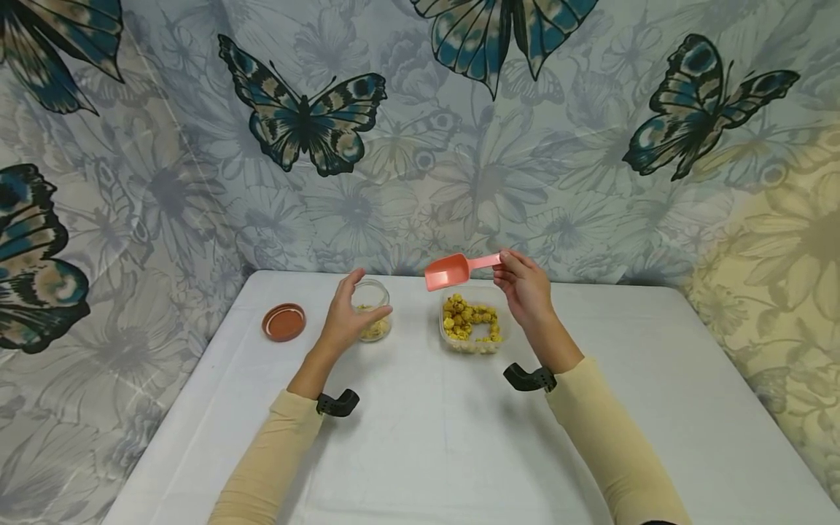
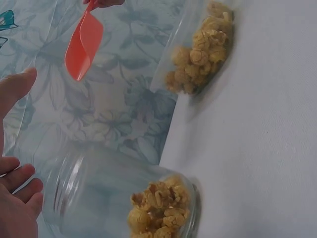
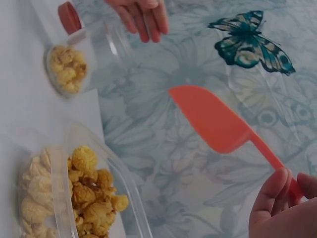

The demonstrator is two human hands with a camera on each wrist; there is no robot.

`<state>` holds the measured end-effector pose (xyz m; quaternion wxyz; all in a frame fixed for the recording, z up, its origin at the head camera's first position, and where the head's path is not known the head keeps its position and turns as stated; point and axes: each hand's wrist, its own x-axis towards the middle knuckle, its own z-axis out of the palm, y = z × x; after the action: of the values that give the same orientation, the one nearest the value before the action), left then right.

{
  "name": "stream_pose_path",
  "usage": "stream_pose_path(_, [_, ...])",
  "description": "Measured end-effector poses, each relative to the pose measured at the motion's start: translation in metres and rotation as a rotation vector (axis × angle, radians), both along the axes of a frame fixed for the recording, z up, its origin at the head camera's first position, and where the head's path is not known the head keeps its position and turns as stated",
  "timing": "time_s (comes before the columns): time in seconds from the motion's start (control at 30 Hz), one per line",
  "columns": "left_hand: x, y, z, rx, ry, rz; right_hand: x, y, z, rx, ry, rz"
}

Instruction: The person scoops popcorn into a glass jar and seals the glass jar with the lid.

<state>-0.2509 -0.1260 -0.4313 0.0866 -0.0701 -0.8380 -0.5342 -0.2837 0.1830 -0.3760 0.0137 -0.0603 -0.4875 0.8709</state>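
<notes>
My right hand [image 1: 527, 292] pinches the handle of an orange-pink scoop [image 1: 448, 272], held in the air above a clear plastic container. No popcorn shows in the scoop. That container [image 1: 474, 349] holds yellow caramel popcorn [image 1: 459, 315], with a bare patch at its middle. Beside a clear jar [image 1: 371, 293], my left hand [image 1: 345, 317] is spread with thumb and fingers apart, close to the jar's mouth. Some popcorn [image 2: 161, 208] lies at the bottom of the jar, which stands upright on the table. In the right wrist view the scoop [image 3: 213, 119] is seen side-on.
A round brown lid [image 1: 284, 322] lies on the white table [image 1: 420, 437], left of the jar. Behind the table's far edge hangs a cloth backdrop [image 1: 485, 182] printed with flowers and butterflies. Each wrist wears a black band [image 1: 337, 403].
</notes>
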Motion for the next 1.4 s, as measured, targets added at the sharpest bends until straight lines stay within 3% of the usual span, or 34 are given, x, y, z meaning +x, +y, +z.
stream_pose_path(0.63, [0.0,0.026,0.005,0.046,0.049,-0.075,0.004,0.014,-0.005,-0.021,0.002,-0.144])
stream_pose_path(1.03, [0.003,0.039,0.002,0.02,0.045,-0.112,0.011,0.02,-0.009,-0.009,0.037,-0.177])
stream_pose_path(1.4, [0.006,0.049,-0.002,0.063,0.022,-0.149,0.008,0.029,-0.013,-0.019,-0.029,-0.198])
